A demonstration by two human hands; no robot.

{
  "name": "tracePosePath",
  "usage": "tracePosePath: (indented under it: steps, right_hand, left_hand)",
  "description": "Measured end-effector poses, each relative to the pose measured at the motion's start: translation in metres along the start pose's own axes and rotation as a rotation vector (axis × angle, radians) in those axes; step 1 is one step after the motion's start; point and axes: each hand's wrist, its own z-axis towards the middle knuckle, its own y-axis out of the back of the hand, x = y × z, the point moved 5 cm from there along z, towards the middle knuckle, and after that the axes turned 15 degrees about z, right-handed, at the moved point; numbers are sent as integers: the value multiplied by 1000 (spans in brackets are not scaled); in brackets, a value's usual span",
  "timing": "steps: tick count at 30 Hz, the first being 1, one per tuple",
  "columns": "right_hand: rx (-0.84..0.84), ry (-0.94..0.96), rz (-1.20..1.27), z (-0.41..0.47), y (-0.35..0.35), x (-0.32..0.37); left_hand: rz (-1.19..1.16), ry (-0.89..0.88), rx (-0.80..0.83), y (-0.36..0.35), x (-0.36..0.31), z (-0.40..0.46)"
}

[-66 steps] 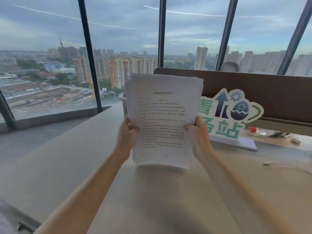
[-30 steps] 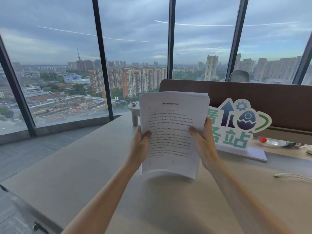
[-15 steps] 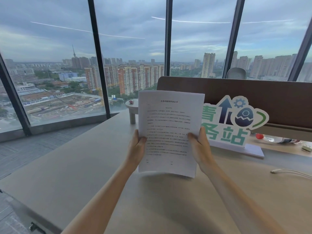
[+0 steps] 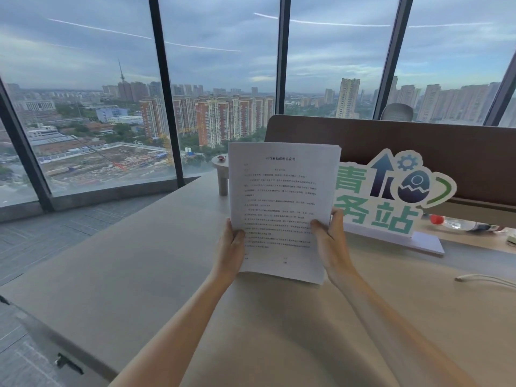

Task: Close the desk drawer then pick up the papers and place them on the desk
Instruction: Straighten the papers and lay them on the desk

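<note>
Desk (image 4: 117, 275): a pale top filling the lower frame, both forearms stretched over it.
Left hand (image 4: 230, 254): closed on the papers' lower left edge, thumb on the printed face.
Right hand (image 4: 332, 247): closed on the lower right edge, thumb on the front.
Papers (image 4: 282, 202): a stack held upright at centre frame, above the desk; whether the bottom edge touches it cannot be told.
Sign (image 4: 391, 191): green and white, standing right of centre behind the papers.
Bottle (image 4: 460, 223): lying at right edge, red cap.
Windows (image 4: 83, 93): a city view across the upper frame.
</note>
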Motion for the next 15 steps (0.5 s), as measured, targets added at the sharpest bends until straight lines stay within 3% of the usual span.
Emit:
tracePosePath:
  steps: [6, 9, 15]
  right_hand:
    - [-113, 2, -16, 6, -4, -2]
    - [-92, -12, -98, 18, -19, 0]
    - [-14, -277, -110, 42, -54, -32]
  left_hand:
    - [14, 30, -13, 10, -3, 9]
    - [39, 62, -60, 24, 0, 19]
    - [212, 179, -195, 52, 22, 36]
